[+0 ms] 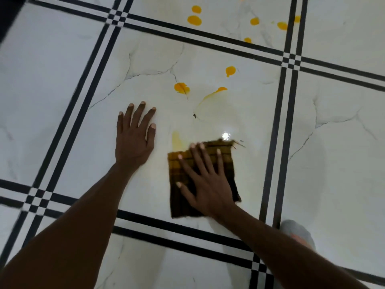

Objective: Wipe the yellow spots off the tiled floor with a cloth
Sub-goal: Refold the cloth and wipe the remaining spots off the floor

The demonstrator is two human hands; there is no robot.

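— Wiping's under way, I'd say. See the right hand [205,180]? It's spread flat, fingers apart, pressing the dark checked cloth [203,180] onto the tiled floor [62,122]. Nothing pinched, just palm and fingers on top.

— And the other one?

— The left hand [135,134] is open too, fingers splayed, planted on bare tile well to the left of the cloth. Holding nothing; looks like a brace.

— Much done?

— Some, I'd judge. There's a pale yellow smear [177,139] just ahead of the cloth's left corner, and a thin yellow arc [208,98] further ahead of the right hand. But solid yellow spots [181,88] sit beyond both sets of fingertips, untouched, and a further cluster [194,19] lies across the black lines on the next tile.

— So what's next?

— Probably a push forward, cloth kept flat under the palm, through the smear towards those nearer spots. The far cluster would need a longer reach.
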